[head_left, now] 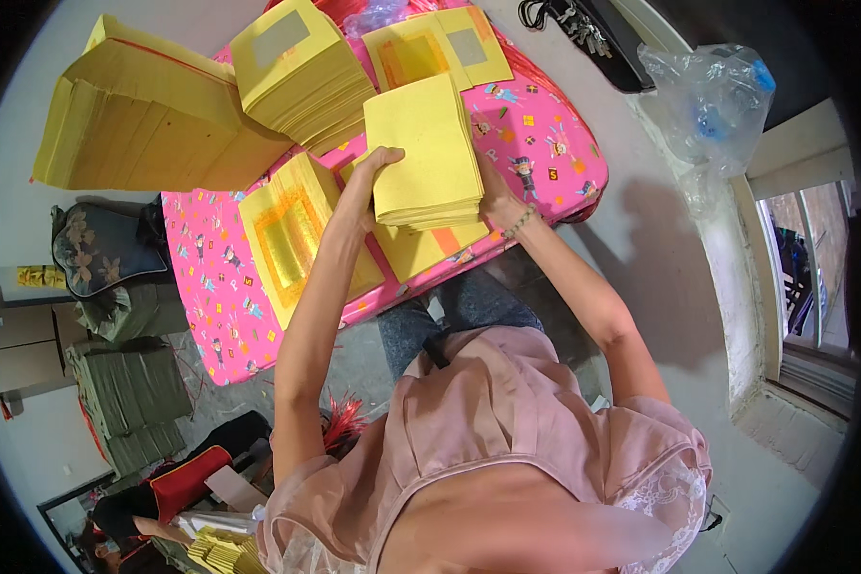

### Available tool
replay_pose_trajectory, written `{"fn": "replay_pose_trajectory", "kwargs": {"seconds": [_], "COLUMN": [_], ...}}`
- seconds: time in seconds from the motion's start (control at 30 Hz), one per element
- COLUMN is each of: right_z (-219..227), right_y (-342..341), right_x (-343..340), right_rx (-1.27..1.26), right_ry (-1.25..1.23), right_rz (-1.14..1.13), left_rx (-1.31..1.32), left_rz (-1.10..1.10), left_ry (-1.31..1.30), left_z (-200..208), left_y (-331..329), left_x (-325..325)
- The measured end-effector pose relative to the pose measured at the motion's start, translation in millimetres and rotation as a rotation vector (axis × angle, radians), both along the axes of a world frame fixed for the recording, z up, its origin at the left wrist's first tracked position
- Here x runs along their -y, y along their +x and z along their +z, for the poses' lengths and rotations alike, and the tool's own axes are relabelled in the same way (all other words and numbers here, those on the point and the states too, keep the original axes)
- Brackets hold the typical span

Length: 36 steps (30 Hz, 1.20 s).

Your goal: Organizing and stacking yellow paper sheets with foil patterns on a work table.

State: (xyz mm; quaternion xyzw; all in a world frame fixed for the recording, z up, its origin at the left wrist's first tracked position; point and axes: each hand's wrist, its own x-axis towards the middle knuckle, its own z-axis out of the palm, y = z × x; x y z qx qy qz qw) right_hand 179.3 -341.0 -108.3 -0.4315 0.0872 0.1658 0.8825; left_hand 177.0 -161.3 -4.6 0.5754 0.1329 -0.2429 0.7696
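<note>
Between my two hands is a thick stack of yellow paper sheets (pixel 423 148), held above the pink cloth-covered table (pixel 545 124). My left hand (pixel 378 170) grips its left side, thumb on the top sheet. My right hand (pixel 497 196), with a beaded bracelet at the wrist, clasps the right side; its fingers are partly hidden behind the stack. Under the held stack lie more yellow sheets (pixel 419 251) with an orange patch. A stack with a gold, orange-edged square (pixel 292 234) sits left of my left forearm.
A tall yellow paper block (pixel 153 115) stands at the far left, beside another stack with a grey square (pixel 301 81). Farther back lie patterned sheets (pixel 411 57). A clear plastic bag (pixel 713 115) hangs at right. Green bundles (pixel 129 392) and a seated person (pixel 177 488) are at lower left.
</note>
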Motion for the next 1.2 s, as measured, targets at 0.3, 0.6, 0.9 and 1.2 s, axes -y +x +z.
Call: {"fn": "replay_pose_trajectory", "kwargs": {"seconds": [0.3,0.6,0.9,1.2], "right_z": [25.3,38.4,60.2,39.0], "right_y": [19.7,111.9,122.4,133.0], "right_x": [-1.5,31.0,22.4,25.6], "right_rx": [0.038,0.275,0.106,0.273], "right_ry": [-0.049,-0.418,-0.499,-0.515], "right_rz": [0.011,0.297,0.583,0.621], "left_rx": [-0.031,0.186,0.499,0.518], "left_rz": [0.087,0.347,0.817,0.754], "left_ry": [-0.106,-0.161,-0.131,-0.020], "left_z": [-0.9,8.0,-46.2,-58.5], "left_y": [5.6,-39.6,-59.3,-58.8], "left_x": [-20.6,0.8,40.0,38.8]}}
